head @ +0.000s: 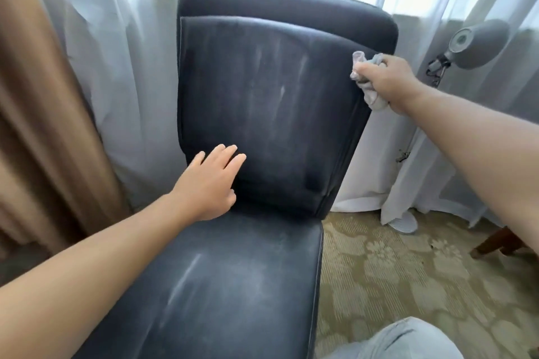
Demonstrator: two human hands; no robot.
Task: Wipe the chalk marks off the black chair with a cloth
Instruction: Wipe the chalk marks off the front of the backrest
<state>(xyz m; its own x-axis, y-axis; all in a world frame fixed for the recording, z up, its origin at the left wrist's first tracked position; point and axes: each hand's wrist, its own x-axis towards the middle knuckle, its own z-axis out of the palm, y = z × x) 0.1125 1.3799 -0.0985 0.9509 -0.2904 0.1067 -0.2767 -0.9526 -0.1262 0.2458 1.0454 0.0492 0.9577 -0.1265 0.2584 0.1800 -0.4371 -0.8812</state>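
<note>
The black chair (262, 114) fills the middle of the view, backrest upright and seat toward me. Pale chalk marks (281, 93) streak the backrest, and more smear the seat (186, 271). My right hand (388, 81) grips a crumpled grey cloth (368, 83) at the backrest's upper right edge. My left hand (210, 181) rests with straight fingers on the lower left of the backrest, just above the seat.
Sheer white curtains (122, 67) hang behind the chair, with a brown drape (38, 114) at the left. A grey lamp head (478, 44) on a stand is at the right. Patterned carpet (393, 271) lies right of the seat, with a wooden furniture leg (501, 242). My knee (402, 341) shows below.
</note>
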